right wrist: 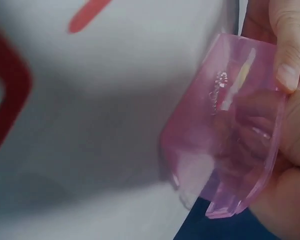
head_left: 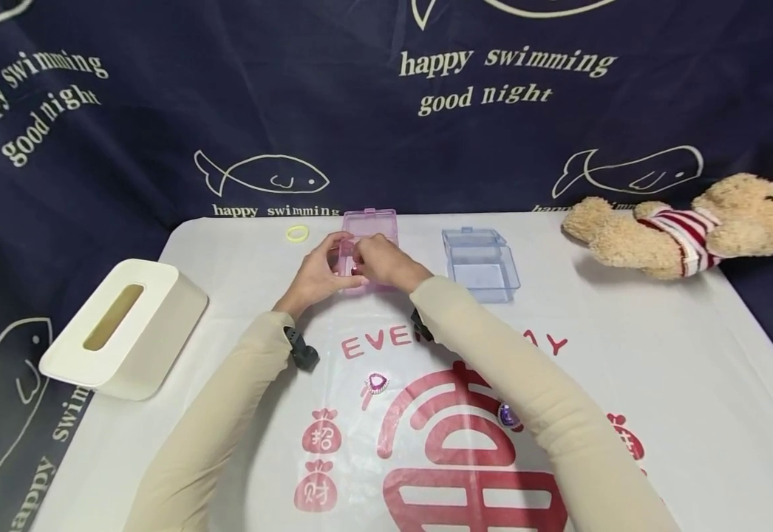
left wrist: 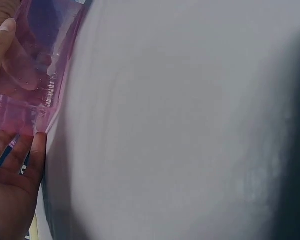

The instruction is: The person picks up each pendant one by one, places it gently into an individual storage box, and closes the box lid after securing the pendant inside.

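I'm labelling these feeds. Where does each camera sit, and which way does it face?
Head: worn on the head, facing forward and down over the table; left hand, right hand and sleeves show.
Left wrist: worn there, facing the pink box; left hand at the left edge.
Right wrist: worn there, facing the pink box; parts of both hands at right.
Both wrist views share the pink box.

Tissue box point(head_left: 150, 318), cream, slotted top, at left of white worktop point(head_left: 626, 332) | Plush bear point(head_left: 686, 236), beige, striped top, lying far right | Backdrop point(head_left: 360, 111), navy, white fish and lettering
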The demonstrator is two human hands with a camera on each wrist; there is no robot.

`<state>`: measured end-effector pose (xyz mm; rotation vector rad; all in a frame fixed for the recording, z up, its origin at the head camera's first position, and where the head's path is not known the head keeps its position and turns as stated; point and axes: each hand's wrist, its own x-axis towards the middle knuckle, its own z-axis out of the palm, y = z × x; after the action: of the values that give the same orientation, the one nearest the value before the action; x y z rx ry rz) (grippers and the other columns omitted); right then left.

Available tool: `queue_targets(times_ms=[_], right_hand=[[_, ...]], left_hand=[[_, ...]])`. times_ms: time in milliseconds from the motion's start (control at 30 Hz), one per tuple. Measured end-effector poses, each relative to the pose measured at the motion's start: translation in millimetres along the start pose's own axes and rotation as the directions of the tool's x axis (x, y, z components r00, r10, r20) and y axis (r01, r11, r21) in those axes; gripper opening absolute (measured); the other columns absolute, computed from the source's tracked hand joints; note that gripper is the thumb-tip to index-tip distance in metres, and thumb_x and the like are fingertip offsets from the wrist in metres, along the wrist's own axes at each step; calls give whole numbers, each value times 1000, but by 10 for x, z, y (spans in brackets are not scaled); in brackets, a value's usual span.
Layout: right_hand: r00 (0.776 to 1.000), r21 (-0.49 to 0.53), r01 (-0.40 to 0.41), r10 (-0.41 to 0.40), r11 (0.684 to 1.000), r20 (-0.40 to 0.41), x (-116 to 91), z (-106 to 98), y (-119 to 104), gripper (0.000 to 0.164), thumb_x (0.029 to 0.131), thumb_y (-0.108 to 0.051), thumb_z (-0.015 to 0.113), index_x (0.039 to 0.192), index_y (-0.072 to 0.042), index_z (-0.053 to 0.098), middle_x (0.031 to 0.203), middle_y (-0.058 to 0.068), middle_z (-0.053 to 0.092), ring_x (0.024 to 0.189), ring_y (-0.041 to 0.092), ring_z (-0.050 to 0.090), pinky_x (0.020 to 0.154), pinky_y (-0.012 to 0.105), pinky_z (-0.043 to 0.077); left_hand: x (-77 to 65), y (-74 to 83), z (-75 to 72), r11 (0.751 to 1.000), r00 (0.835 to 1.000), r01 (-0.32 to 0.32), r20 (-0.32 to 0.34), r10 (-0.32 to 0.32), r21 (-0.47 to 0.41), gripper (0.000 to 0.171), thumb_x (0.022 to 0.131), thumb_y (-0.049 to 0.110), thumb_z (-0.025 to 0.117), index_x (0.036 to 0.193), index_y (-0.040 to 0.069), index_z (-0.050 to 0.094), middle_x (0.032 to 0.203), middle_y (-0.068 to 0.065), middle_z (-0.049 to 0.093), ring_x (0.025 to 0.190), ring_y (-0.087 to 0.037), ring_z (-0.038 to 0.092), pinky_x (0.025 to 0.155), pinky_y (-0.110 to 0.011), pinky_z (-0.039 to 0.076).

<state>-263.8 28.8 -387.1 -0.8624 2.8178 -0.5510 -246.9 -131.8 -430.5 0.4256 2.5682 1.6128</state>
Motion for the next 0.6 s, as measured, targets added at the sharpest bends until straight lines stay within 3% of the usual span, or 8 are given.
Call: queue_targets(times_ms=[200, 400, 500, 600], right_hand=[[973, 124, 154, -128, 980, -193, -223, -11, 9, 29, 82, 7, 57, 107, 3, 69, 105, 15, 72, 96, 25, 67, 88, 35, 56], [937, 144, 216, -164, 966, -308, -654, -60, -108, 25, 84, 0, 61, 108, -1, 67, 109, 13, 67, 106, 26, 62, 98, 38, 51], [942, 150, 230, -181, 962, -284, -914, -52, -173, 23, 84, -4, 64, 106, -2, 67, 109, 11, 66, 106, 25, 61, 99, 37, 51], [960, 169, 252, -225, 953, -166, -1169, 14, -216, 23, 82, -7, 67, 105, -3, 68, 106, 9, 67, 101, 22, 63, 93, 33, 54]], left_hand=[[7, -5, 12, 1000, 1000, 19, -2, -19, 6, 83, 67, 12, 89, 137, 15, 45, 129, -12, 57, 114, -27, 58, 86, -29, 47], [16, 7, -18, 1000, 1000, 15, 2, -15, 3, 83, 67, 13, 88, 137, 15, 44, 130, -14, 57, 113, -29, 58, 87, -31, 46], [20, 7, -19, 1000, 1000, 20, 8, -20, -5, 83, 67, 12, 88, 137, 14, 44, 130, -14, 57, 114, -30, 58, 87, -33, 47], [15, 2, 14, 999, 999, 36, 12, -36, -18, 85, 67, 14, 89, 138, 14, 43, 130, -14, 57, 113, -30, 58, 90, -36, 48]])
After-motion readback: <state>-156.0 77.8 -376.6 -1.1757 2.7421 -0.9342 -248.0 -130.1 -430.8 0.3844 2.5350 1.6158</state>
